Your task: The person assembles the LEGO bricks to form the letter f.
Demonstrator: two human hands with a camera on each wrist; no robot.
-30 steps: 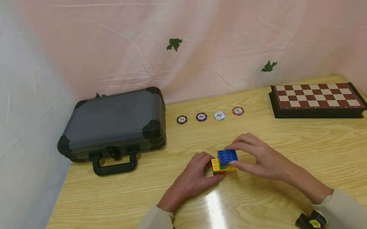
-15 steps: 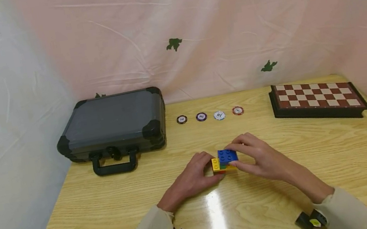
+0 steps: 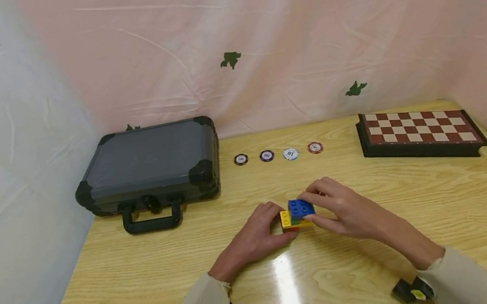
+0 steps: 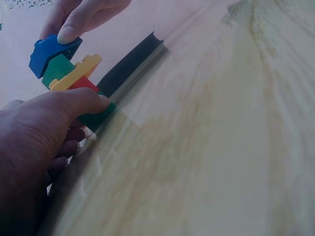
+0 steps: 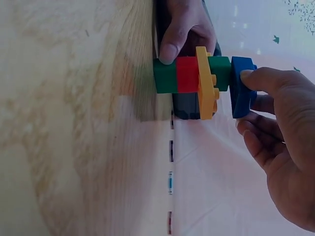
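A stack of toy building bricks stands on the table between both hands. From the bottom it has a green brick (image 5: 166, 76), a red brick (image 5: 187, 74), a thin yellow plate brick (image 5: 205, 83) and a second green brick (image 5: 219, 73). My left hand (image 3: 259, 234) grips the stack low down, its thumb on the bottom green brick. At the top, my right hand (image 3: 348, 210) pinches a blue brick (image 3: 300, 209) between thumb and fingers. That blue brick sits slightly tilted against the upper green one; whether its studs are engaged I cannot tell.
A dark grey case (image 3: 149, 159) with a black handle lies at the back left. Several poker chips (image 3: 266, 156) form a row behind the hands. A folded chessboard (image 3: 421, 129) is at the back right. A pale cloth (image 3: 151, 55) hangs behind the table.
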